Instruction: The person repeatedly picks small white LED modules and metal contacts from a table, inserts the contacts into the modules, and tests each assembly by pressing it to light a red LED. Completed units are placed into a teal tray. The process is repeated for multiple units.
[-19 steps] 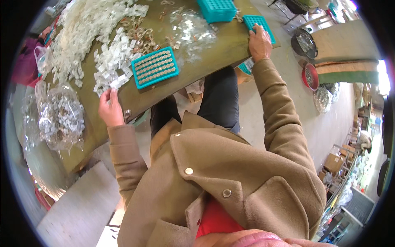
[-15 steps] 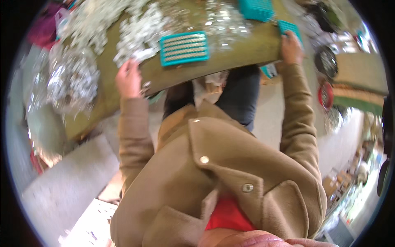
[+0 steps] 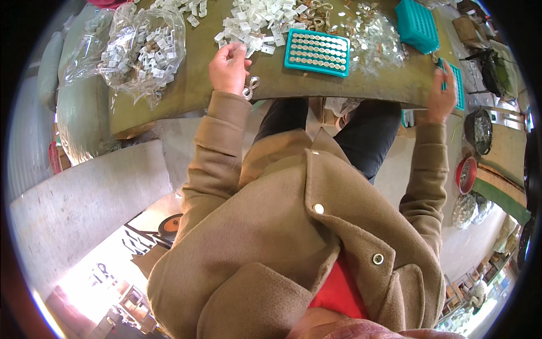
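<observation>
Left hand is held over the bench, inside the near edge, at the lower fringe of the loose white pieces. Its fingers are curled, with the tips drawn close together — whether a piece is pinched between them cannot be told. A metal loop is seen just beside the wrist, by the near edge.

Right hand is placed at the right edge of the bench, alongside a small tray, teal, which is partly covered by it. Its fingers are stretched upward and set narrow; whether the rim is gripped cannot be told.

Between the hands, nearer to the left one, a filled tray is laid flat toward the near edge. Rows of round discs are seated in it. Behind it, brown loops are heaped, and clear flakes are spread to their right. A tray stack, also teal, is stood farther back along the right edge.

Near the left end, a clear bag is rested — similar white pieces are contained in it. Beyond the right edge, a black basin and a red bowl are noted.
</observation>
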